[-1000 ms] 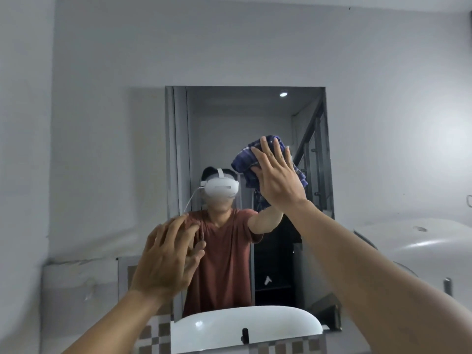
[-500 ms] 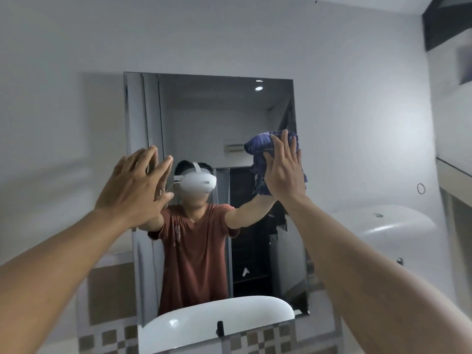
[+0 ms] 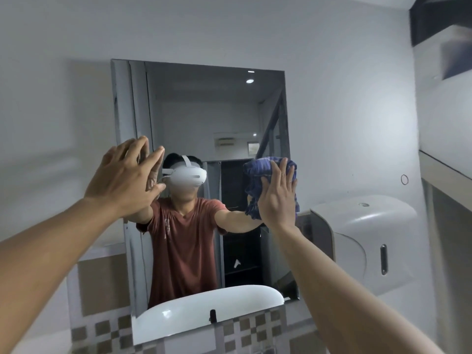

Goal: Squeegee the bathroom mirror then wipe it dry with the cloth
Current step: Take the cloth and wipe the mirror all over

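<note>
**Head view: drying pass under way, cloth pressed near the mirror's right edge**

Head view, nearest first: my two bare forearms reach up from the bottom corners. My left hand (image 3: 125, 182) is spread flat, fingers extended and holding nothing, at the left edge of the frameless rectangular wall mirror (image 3: 204, 111), about mid-height; I cannot tell whether the palm actually touches the glass. My right hand (image 3: 277, 198) is flat too, fingers straight, pressing a bunched dark-blue checked cloth (image 3: 258, 169) against the glass near the right edge, also about mid-height.

Risks as I judge them:
- The cloth is pinned by palm pressure, not gripped. If pressure eases mid-stroke, it could slide out and drop toward the white basin seen reflected along the mirror's bottom edge.
- If the bare left palm does rest on the glass, it would leave a print on a surface meant to end up clean.
- The cloth is wadded, so only a small patch meets the glass; strokes may skip bands and leave streaks.
- A stroke running past the right edge could knock the white plastic wall dispenser (image 3: 362, 241) just beside the mirror's lower right corner.

The mirror looks clear, with sharp reflections and no droplets I can make out. No squeegee is in sight.
</note>
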{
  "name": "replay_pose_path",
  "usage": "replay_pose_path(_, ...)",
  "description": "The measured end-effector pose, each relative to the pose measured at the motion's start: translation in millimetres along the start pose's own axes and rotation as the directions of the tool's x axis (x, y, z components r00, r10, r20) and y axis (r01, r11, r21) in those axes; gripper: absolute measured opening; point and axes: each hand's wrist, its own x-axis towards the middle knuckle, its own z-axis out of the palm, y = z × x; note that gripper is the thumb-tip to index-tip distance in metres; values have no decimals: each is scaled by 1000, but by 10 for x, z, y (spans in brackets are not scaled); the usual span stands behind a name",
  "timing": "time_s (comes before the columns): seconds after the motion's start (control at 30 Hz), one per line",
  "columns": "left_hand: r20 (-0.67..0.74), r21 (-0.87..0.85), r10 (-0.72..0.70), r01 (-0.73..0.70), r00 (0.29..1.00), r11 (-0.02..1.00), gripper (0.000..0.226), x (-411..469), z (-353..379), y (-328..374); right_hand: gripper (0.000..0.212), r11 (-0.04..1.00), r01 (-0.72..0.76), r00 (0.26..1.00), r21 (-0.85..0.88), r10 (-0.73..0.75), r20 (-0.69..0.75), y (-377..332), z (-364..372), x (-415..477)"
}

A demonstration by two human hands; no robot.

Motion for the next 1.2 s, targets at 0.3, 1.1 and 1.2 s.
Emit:
replay_pose_path(0.3,-54,-22,25,-27,998,999,71,117,-140,-73,47,999,-18,999,34,19,-34,-43,131,-322)
replay_pose_path(1.1,52,-17,27,-26,998,1000,69,283,-210,-392,48,794,607,779,20,-600,183,-1573,929,-963)
replay_pose_path(1.2,46,-24,22,-21,999,999,69,277,-195,-381,49,691,722,664,23,-702,257,-1553,968,-1052)
